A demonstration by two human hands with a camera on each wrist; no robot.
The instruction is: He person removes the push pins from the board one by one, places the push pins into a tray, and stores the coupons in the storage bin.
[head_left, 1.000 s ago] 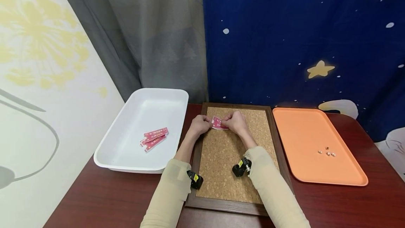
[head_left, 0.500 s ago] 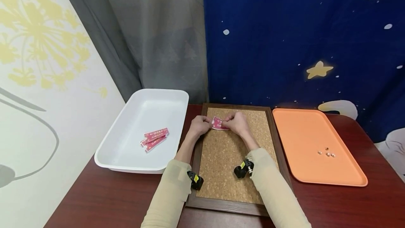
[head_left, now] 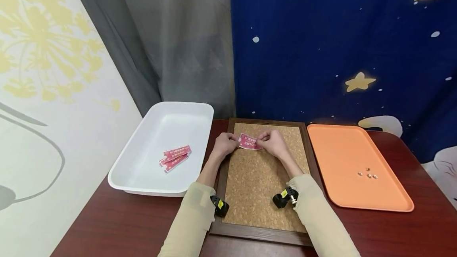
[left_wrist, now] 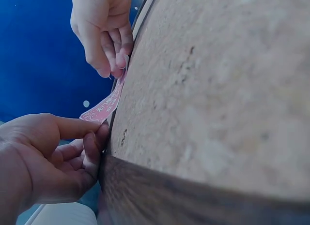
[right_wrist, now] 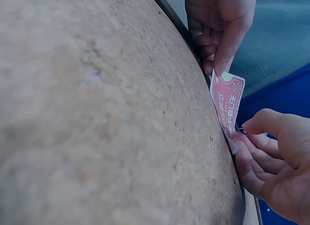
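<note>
A red paper coupon (head_left: 248, 142) with white print lies near the top of the framed cork board (head_left: 264, 185), bent slightly up from it. My left hand (head_left: 225, 144) pinches its left end between thumb and finger, as the left wrist view shows. My right hand (head_left: 274, 142) is at the right end, its fingertips touching the paper's curled edge. In the right wrist view a tiny clear pushpin (right_wrist: 242, 131) shows between the right thumb and fingers; its shape is mostly hidden. Under the coupon, the cork is partly hidden.
Left of the board stands a white tray (head_left: 143, 169) with several red coupons (head_left: 176, 158) overlapping in it. An orange tray (head_left: 342, 150) on the right holds several small clear pins (head_left: 369, 176). Blue and grey curtains (head_left: 285, 50) hang behind the table.
My right hand has shifted right along the coupon to its end, uncovering more of the print. The left hand keeps its hold at the left end.
</note>
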